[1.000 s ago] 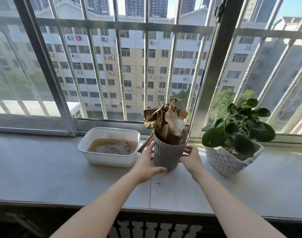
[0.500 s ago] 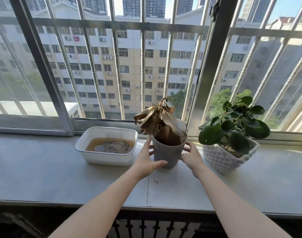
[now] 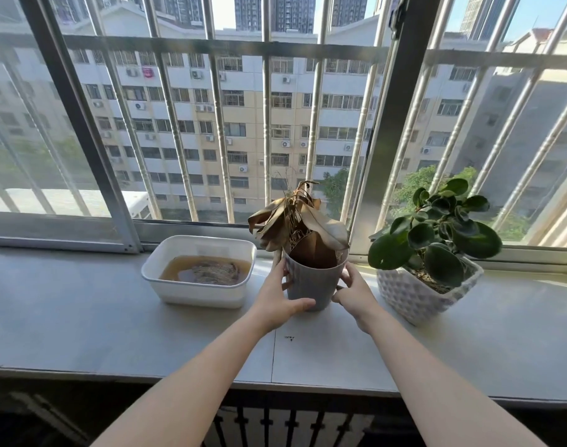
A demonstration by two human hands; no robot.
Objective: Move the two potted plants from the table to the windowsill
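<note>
A grey ribbed pot with a withered brown plant [image 3: 313, 280] stands upright on the pale windowsill [image 3: 82, 324], in the middle. My left hand [image 3: 277, 301] wraps its left side, thumb across the front near the base. On the pot's right side my right hand [image 3: 353, 293] presses with fingers spread. A white dimpled pot with a green round-leaved plant [image 3: 417, 295] rests on the sill just to the right, apart from my right hand.
A white rectangular tub [image 3: 198, 293] holding brownish water sits on the sill left of the grey pot. Behind the pots run the window frame and metal bars [image 3: 385, 130]. The sill's front edge lies near my forearms.
The grey pot has moved slightly farther back on the sill between both hands and turned, so the dry leaves now hang more to the left. The green plant has stayed put.
</note>
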